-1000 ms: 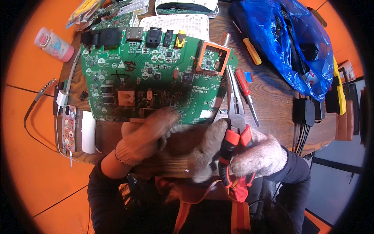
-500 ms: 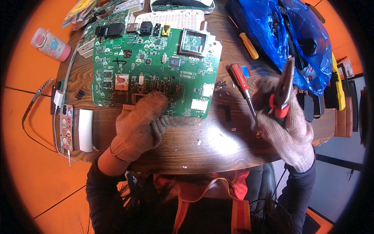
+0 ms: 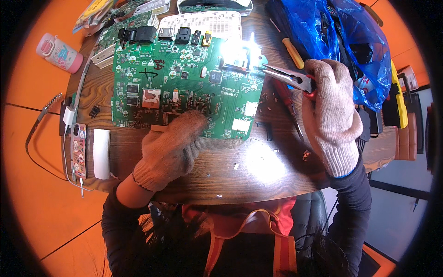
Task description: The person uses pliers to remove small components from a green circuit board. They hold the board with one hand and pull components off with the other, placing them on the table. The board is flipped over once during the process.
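My gloved left hand [image 3: 173, 145] is closed on the lower edge of a large green circuit board [image 3: 194, 87], holding it raised above the table. Along the board's far edge sit black and yellow connector sockets; a square metal shield frame [image 3: 237, 55] at its far right corner gleams brightly. In my gloved right hand [image 3: 330, 101] is a pair of long-nose pliers [image 3: 293, 80] with red grips. Their jaws are slightly apart and point left, close to the board's right edge near the shield frame; whether they touch it I cannot tell.
A red-handled screwdriver [image 3: 287, 101] lies beneath the pliers, a yellow-handled one [image 3: 294, 53] farther back. Blue plastic bags [image 3: 364, 51] fill the far right. More circuit boards [image 3: 127, 34] and a white vented casing [image 3: 203, 23] are behind. At left are a phone [image 3: 79, 150] and bottle [image 3: 60, 53].
My right hand has swung the pliers from pointing up and away to pointing left at the board, with the jaws now parted. The board has tilted and shifted slightly right; its shield frame now glares.
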The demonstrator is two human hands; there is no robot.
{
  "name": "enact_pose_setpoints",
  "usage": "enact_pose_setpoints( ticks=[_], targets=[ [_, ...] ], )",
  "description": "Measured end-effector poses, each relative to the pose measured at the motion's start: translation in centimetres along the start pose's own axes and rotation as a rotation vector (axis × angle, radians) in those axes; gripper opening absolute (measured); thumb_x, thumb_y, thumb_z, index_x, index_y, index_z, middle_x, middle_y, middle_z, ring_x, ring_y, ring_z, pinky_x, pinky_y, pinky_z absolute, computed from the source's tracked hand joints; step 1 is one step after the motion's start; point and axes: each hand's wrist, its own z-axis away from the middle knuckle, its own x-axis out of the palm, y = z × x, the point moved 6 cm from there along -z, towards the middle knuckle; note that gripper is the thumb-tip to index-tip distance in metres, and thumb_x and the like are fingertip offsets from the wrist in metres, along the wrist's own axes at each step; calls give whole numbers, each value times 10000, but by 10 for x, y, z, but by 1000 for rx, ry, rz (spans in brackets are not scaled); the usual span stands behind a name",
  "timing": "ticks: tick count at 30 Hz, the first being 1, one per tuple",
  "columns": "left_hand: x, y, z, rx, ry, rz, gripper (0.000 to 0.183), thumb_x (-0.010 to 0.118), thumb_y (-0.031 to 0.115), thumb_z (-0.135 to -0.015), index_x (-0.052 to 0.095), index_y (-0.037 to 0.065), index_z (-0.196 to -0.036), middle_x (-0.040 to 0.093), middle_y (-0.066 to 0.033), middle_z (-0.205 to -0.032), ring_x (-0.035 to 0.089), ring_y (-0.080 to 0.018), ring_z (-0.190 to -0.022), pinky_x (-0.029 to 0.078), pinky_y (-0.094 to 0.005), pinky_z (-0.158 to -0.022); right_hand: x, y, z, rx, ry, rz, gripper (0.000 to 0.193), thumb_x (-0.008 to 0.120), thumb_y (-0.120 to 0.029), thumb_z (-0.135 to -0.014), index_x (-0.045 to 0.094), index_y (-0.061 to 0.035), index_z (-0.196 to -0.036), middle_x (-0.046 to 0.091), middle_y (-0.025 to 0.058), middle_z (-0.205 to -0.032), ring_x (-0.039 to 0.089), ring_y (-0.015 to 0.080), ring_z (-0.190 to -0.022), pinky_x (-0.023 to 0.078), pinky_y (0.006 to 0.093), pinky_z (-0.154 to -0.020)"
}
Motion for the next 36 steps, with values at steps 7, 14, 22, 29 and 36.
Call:
enact_pose_setpoints(
  ticks=[7,14,22,29,36],
  targets=[
    [-11,-8,-1,-2,-2,114,495,480,219,-976,446,-89,-1362,559,-263,-1347,568,-441,-1231,464,-659,-1021,10,-8,-6,7,-42,133,436,718,9,-731,599,-57,-1145,585,172,-1131,607,365,-1039,517,424,-869],
    [-15,-12,4,-124,62,293,498,477,222,-969,450,-73,-1369,565,-255,-1345,570,-439,-1230,457,-650,-1030,6,-18,-7,-179,42,392,219,659,-170,-774,605,-97,-973,612,90,-927,627,272,-892,509,421,-795],
    [-17,-13,7,-172,13,-22,546,545,346,-916,492,24,-1353,590,-156,-1259,583,-315,-1123,483,-477,-983,10,-10,5,-19,-175,-60,254,702,-126,-810,607,-81,-1041,625,130,-873,655,342,-823,525,419,-690],
    [-2,-4,24,-224,-168,191,594,634,434,-848,525,91,-1320,557,-67,-1248,525,-213,-1066,451,-356,-942,13,-22,29,125,-551,-664,184,714,-132,-830,610,-74,-970,635,85,-813,662,218,-683,533,322,-622],
    [11,-1,18,116,-559,555,473,371,271,-1052,401,-27,-1418,472,-219,-1419,446,-340,-1343,359,-491,-1162,5,-63,67,524,-1090,-2094,162,705,-150,-908,594,-35,-877,605,41,-766,593,120,-693,463,255,-599]
  ],
)
